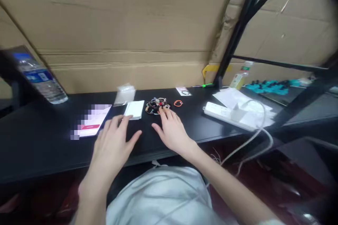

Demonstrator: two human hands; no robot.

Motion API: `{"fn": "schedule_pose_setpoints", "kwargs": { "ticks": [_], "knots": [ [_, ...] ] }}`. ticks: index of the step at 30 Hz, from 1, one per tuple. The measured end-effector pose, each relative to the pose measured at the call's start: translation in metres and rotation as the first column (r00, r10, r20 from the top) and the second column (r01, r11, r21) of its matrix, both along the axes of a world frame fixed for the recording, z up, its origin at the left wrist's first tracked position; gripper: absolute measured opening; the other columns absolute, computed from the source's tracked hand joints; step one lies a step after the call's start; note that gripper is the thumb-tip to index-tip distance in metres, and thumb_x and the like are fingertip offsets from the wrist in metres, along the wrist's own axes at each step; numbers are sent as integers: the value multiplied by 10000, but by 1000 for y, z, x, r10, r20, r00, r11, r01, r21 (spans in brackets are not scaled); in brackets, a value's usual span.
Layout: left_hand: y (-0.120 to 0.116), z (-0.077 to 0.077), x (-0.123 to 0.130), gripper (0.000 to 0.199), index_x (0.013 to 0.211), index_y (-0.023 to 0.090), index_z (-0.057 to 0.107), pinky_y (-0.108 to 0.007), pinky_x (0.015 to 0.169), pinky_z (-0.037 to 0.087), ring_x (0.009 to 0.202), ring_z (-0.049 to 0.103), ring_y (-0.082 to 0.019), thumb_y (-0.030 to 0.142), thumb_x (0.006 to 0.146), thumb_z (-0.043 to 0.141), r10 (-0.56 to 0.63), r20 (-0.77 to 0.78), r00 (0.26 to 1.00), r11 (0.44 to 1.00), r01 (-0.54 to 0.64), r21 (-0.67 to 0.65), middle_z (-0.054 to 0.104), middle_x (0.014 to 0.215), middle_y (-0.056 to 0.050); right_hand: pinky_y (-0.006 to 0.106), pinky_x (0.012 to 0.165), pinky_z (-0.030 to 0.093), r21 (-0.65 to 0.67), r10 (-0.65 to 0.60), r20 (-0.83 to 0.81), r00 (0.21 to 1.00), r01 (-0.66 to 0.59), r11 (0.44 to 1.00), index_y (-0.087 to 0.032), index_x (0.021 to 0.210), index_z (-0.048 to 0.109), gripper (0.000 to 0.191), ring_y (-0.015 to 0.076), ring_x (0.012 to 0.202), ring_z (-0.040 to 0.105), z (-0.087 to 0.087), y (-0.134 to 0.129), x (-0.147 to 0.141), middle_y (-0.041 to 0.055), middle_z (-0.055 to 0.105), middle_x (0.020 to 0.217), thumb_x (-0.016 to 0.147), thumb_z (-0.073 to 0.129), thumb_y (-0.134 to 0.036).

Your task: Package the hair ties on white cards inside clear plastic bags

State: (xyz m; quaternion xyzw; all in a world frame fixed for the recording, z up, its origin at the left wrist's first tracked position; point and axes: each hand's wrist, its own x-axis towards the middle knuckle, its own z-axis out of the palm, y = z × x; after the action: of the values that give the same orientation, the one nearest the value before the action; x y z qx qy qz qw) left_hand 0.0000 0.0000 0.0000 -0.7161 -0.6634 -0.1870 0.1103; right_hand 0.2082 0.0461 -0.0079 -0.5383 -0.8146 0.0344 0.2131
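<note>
My left hand (113, 139) lies over the desk with its fingers stretched out, its fingertips at the near left corner of a stack of white cards (134, 109). My right hand (170, 128) has its fingers spread, the tips touching the near side of a small pile of cord bracelets (155, 104) in mixed colours. Just right of the pile lies a single orange bracelet (178, 103). Behind it is a white card with a dark bracelet (184, 91) on it. Clear plastic bags (125, 94) lie behind the card stack. Neither hand holds anything.
A lit phone (92, 123) lies left of my left hand. A water bottle (41, 77) stands at the far left. To the right are a white power strip (224, 114) with a cable, loose papers (253, 110) and a drink bottle (241, 75). A cardboard wall (132, 24) rises behind the black desk.
</note>
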Motion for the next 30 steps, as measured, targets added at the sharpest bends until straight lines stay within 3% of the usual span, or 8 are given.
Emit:
{"fn": "schedule_pose_setpoints", "kwargs": {
  "ticks": [4,6,9,12,15,22,30],
  "knots": [
    [-12,-26,11,646,1539,127,516,-651,1199,390,1512,442,-441,554,1069,400,55,12,998,993,-56,108,448,1653,-252,517,1271,367,39,18,-22,1000,-17,999,-35,1608,468,660,356,1510,455,-1,-20,9,216,506,1625,1097,531,-449],
    [-14,-30,17,617,1550,151,508,-645,1228,360,1540,422,-407,535,1089,365,-17,37,999,995,13,102,429,1681,-222,496,1256,391,48,40,-28,999,-39,998,-62,1556,543,597,339,1469,500,-3,-26,12,204,567,1568,1100,521,-446],
    [-11,-30,22,562,1504,190,572,-586,1270,334,1481,509,-344,517,1100,358,-144,50,988,989,142,47,544,1606,-161,484,1266,377,19,74,-31,997,-74,997,-85,1513,594,553,318,1452,525,-7,-25,14,200,602,1531,1110,479,-445],
    [-4,-29,22,578,1500,157,600,-564,1283,329,1483,515,-320,478,1111,317,-161,49,986,986,162,-34,580,1580,-154,507,1320,277,-44,110,-16,994,-110,993,-53,1590,502,638,321,1559,418,-8,-16,13,217,506,1631,1111,445,-471],
    [2,-31,19,629,1586,155,533,-574,1306,291,1571,417,-303,497,1112,301,-157,50,986,979,162,-122,487,1679,-122,506,1346,201,-98,129,-3,992,-129,987,-29,1642,418,709,310,1630,306,-9,-7,9,214,402,1709,1116,399,-503],
    [12,-30,20,690,1679,166,402,-582,1343,180,1654,252,-272,520,1103,265,-101,25,995,965,104,-242,308,1763,-61,486,1358,132,-110,84,26,996,-81,991,-29,1668,380,736,287,1660,237,-12,-2,1,184,325,1751,1120,317,-516],
    [14,-30,24,684,1668,159,426,-581,1339,184,1650,261,-268,494,1092,269,-92,23,995,968,95,-232,324,1751,-78,501,1357,101,-122,58,26,998,-54,991,-14,1675,354,760,286,1670,202,-12,0,-4,185,290,1760,1113,293,-522]
  ]
}}
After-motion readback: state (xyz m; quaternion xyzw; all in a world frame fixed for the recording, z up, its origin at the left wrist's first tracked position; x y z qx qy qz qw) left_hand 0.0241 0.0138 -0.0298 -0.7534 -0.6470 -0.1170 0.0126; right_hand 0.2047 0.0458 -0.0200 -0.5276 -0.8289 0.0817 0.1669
